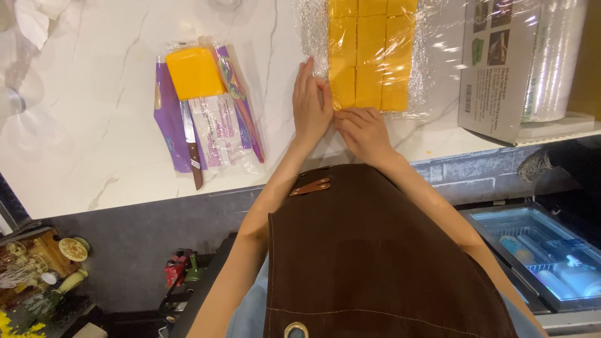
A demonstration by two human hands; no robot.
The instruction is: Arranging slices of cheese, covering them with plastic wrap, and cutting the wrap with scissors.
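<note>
1. Status: the cheese slices (pixel 370 56) already lie in a tidy grid on the sheet of cling film (pixel 432 75) at the far edge of the marble counter (pixel 94 125); the film still lies open around them, so by my judgement cutting and laying-out are done and the wrapping is barely begun.
2. Left hand (pixel 311 103): flat on the film just left of the grid, fingers straight and pressed together, pointing away from the body; it holds nothing.
3. Right hand (pixel 363 130): at the near edge of the grid, fingers curled toward the left; whether they pinch the film edge or only press on it cannot be told.
4. Count, cheese: three columns; three rows fully visible, a fourth cut by the frame edge; full total not visible.
5. Count, other: one uncut cheese block (pixel 194 72) on its opened wrapper (pixel 213 125); one knife (pixel 192 141) lying on that wrapper, untouched; one film dispenser box (pixel 501 62) to the right.
</note>
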